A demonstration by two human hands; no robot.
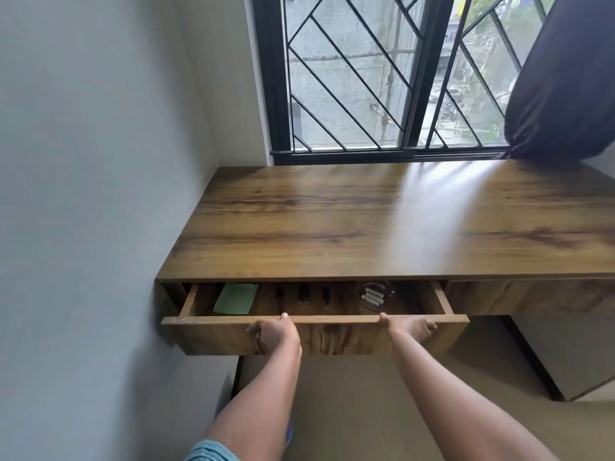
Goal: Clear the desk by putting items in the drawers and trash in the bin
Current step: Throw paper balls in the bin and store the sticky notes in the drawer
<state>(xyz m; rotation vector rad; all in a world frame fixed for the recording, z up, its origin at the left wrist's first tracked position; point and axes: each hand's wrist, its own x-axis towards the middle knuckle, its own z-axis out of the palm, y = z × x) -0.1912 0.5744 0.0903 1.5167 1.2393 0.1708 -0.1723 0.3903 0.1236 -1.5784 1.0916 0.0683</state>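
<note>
On the drawer (342, 337) (half open) left hand (274, 331) grips, right hand (411, 327) presses.

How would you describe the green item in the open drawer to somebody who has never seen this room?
Under the window stands a wooden desk with its left drawer pulled open. At the far left inside it lies a flat green rectangle. It is the only green thing; its neighbours are slim dark items and a glass dish.
</note>
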